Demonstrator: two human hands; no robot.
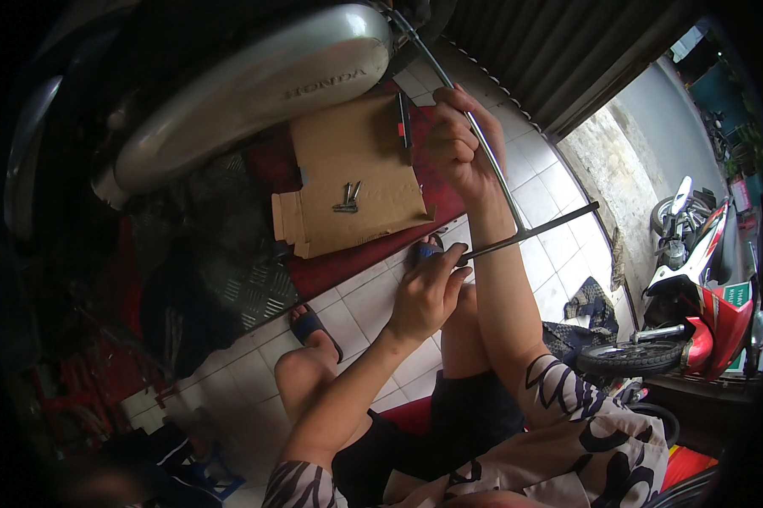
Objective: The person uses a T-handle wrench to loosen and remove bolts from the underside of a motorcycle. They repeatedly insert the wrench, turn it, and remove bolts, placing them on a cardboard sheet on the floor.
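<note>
My right hand point(464, 148) is wrapped round the long shaft of a metal T-handle wrench point(502, 184). The far end of the shaft reaches the motorcycle's underside, past the rounded end of a silver engine cover point(263, 97); the tip is hard to make out there. On the left end of the crossbar, my left hand point(425, 296) is closed with its fingers and thumb. The crossbar's other end sticks out to the right, above my right forearm. Several bolts point(348, 199) lie together on a flattened piece of cardboard point(356, 161) below the cover.
The cardboard lies on a red platform point(322, 275) with a dark treaded metal plate point(254, 288) beside it. White floor tiles point(559, 190) extend to the right. A red and white motorcycle point(703, 288) stands at the right, near a dark patterned cloth point(589, 317). A corrugated shutter point(559, 51) rises behind.
</note>
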